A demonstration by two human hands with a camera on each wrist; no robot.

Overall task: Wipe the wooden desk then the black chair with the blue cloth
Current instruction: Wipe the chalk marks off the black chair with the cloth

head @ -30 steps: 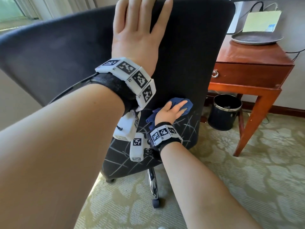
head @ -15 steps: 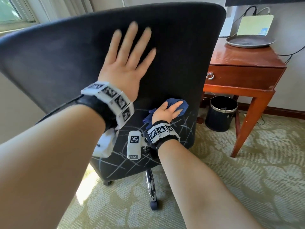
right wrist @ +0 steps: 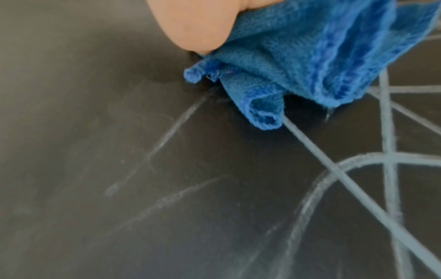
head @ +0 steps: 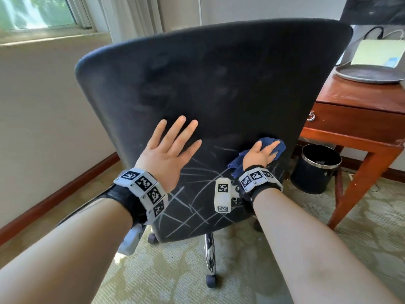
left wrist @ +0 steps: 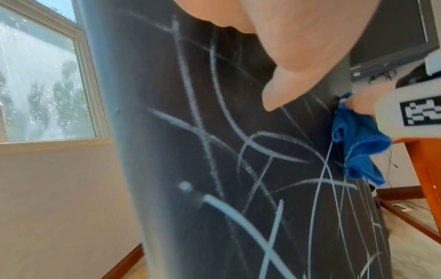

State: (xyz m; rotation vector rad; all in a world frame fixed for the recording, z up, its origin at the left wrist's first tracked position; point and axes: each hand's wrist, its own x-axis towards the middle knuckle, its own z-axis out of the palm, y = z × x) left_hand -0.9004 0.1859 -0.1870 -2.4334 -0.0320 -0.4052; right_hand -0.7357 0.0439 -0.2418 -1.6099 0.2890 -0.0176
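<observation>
The black chair [head: 219,84] has its back turned to me, with pale chalk-like lines crossing the lower part. My left hand [head: 173,141] lies flat on the backrest with fingers straight and spread; its thumb [left wrist: 286,90] shows in the left wrist view. My right hand [head: 263,151] presses the bunched blue cloth [head: 279,145] against the lower right of the backrest, fingers laid straight over it. From the right wrist, the blue cloth [right wrist: 310,52] sits over a chalk line under my hand [right wrist: 198,24]. The wooden desk [head: 355,119] stands to the right.
A black waste bin [head: 315,170] stands under the desk beside the chair. A grey tray [head: 370,73] and a pale card lie on the desk top. The chair's chrome base and castors [head: 210,279] rest on patterned carpet. A window [head: 37,12] is at the far left.
My left hand has slid down from the top edge of the backrest to its middle. My right hand stays on the cloth at the lower right of the backrest.
</observation>
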